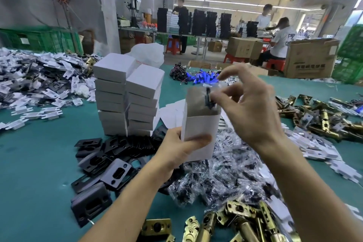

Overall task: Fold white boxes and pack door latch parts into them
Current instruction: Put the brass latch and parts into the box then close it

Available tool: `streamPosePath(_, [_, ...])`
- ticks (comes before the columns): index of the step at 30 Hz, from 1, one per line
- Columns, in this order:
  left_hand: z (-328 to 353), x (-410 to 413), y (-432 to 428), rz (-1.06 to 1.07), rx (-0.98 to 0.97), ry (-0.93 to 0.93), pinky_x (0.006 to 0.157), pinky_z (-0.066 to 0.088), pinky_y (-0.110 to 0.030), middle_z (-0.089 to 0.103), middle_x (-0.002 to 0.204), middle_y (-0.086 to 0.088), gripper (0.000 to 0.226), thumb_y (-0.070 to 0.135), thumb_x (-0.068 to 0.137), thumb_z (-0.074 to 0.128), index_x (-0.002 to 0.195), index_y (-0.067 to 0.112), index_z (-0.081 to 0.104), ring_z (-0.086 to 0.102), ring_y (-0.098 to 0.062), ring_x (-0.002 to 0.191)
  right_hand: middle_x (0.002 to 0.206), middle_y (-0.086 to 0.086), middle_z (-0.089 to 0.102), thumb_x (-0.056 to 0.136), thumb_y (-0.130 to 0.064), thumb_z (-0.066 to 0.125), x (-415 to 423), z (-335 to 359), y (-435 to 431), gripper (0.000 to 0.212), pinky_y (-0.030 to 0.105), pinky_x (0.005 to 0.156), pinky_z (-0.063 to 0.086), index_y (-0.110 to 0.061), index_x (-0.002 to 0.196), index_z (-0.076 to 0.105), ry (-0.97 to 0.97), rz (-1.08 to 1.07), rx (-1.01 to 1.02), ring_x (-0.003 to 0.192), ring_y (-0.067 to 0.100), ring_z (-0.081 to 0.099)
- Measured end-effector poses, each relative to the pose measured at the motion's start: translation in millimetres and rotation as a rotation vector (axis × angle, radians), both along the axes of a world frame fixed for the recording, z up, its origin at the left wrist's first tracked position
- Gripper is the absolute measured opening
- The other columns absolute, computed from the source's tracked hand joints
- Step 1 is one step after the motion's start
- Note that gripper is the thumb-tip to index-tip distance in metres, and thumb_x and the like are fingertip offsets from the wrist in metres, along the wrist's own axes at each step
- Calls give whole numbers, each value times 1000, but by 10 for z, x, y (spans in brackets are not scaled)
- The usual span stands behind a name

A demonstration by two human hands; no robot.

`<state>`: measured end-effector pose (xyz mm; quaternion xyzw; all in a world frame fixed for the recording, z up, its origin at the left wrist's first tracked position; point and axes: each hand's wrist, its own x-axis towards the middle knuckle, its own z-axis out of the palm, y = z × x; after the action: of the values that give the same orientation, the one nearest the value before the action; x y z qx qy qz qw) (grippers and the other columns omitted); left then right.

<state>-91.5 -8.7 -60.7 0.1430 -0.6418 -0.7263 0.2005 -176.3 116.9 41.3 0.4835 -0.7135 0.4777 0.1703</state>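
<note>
left hand (179, 148) gripping white box (198, 135) upright, mouth up, so the right hand (253, 108) fingers (222, 94), pinching a bagged screw pack (208, 98), are feeding it straight in

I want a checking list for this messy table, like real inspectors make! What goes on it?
Surface: green table, mostly covered.
Job's things: open white box, held upright; small clear bag of dark parts at its mouth; stacked closed boxes.
Clutter: black plates, bagged parts pile, brass latches, white flat pieces.
Hands: left hand grips the box; right hand pinches the bag.
Cables: thin wires beside blue cells.
Surroundings: cardboard cartons, green crates, people working.
</note>
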Motion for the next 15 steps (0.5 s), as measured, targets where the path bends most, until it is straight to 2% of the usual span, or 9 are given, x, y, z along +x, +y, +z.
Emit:
streamPosePath(3, [-5, 1, 12, -14, -32, -1, 60, 54, -19, 78, 88, -3, 36, 31, 65, 86, 97, 16, 77, 72, -10, 76, 72, -9, 70, 86, -16, 76, 7, -107, -100, 15, 10, 53, 39, -23, 86, 63, -25, 33, 79, 61, 4, 64])
streamPosePath(6, [1, 14, 2, -28, -39, 14, 59, 53, -17, 77, 84, -2, 26, 25, 65, 87, 89, 19, 79, 71, -9, 74, 73, -10, 71, 83, -15, 78, -9, -148, -124, 19, 9, 55, 38, -25, 77, 63, -67, 77, 86, 65, 2, 66])
streamPosePath(8, [5, 19, -4, -29, -35, 18, 57, 53, -18, 77, 82, -1, 25, 23, 63, 93, 84, 22, 79, 71, -9, 72, 71, -14, 70, 82, -18, 78, -28, -144, -117, 16, 15, 57, 42, -24, 76, 64, -43, 60, 168, 65, -1, 64])
streamPosePath(11, [3, 15, 7, -9, -29, 11, 56, 53, -20, 76, 79, 0, 25, 29, 60, 88, 82, 21, 79, 70, -8, 70, 76, -11, 72, 83, -22, 77, -66, -92, -90, 8, 34, 70, 53, -23, 80, 69, 41, 18, 326, 74, 6, 66])
streamPosePath(13, [-3, 12, 11, 6, -30, -3, 57, 53, -21, 76, 80, 0, 22, 29, 63, 87, 81, 20, 79, 70, -8, 70, 80, -11, 73, 85, -26, 75, -78, -21, -51, 1, 35, 76, 53, -26, 85, 74, 69, 19, 405, 79, 7, 67])
streamPosePath(15, [-5, 13, 9, 20, -20, -7, 56, 54, -22, 76, 79, -1, 13, 22, 70, 87, 79, 20, 79, 70, -9, 69, 86, -12, 75, 88, -30, 72, -84, 55, -13, 6, 32, 79, 52, -29, 90, 77, 114, 11, 491, 83, 6, 66])
